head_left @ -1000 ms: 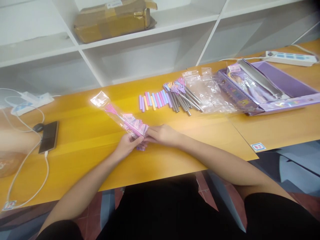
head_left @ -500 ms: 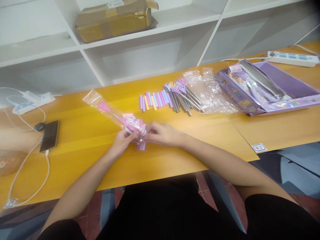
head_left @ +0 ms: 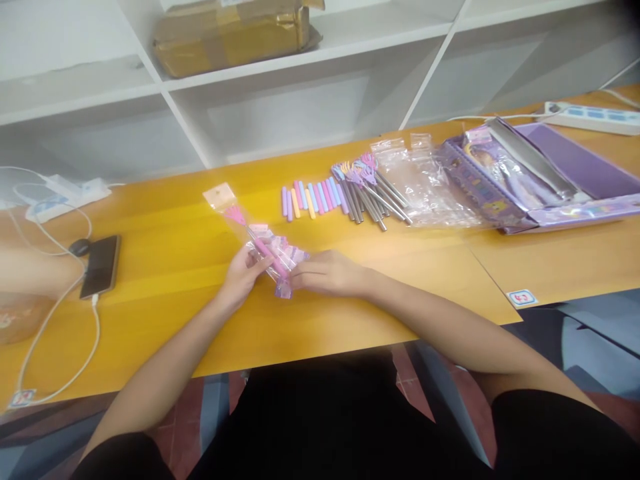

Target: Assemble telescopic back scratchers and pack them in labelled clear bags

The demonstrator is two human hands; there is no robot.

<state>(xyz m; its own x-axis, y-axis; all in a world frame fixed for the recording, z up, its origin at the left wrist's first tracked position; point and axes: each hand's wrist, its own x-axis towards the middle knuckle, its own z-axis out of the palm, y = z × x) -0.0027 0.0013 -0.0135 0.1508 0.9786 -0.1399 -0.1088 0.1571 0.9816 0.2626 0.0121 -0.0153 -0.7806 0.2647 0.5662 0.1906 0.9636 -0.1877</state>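
A pink back scratcher lies slantwise inside a clear plastic bag, its claw head toward the upper left. My left hand is closed around the bag, thumb pressed along the pink handle. At the bag's lower end, my right hand has its fingers pinched together; the fingertips are partly hidden, and they seem to grip the plastic. Behind the handle is a small heap of pink and purple printed cards on the table, partly covered by the bag and hands.
Beyond my hands lie a row of pastel handle tubes, a pile of metal back scratcher rods and clear empty bags. A purple box stands at right. A phone with cables is at left; a taped carton sits on the shelf.
The bagged back scratcher has turned steeper, its claw end swinging right and nearer. The bag's top flap now looks flat and pinkish. Both hands stay close together at its lower part.
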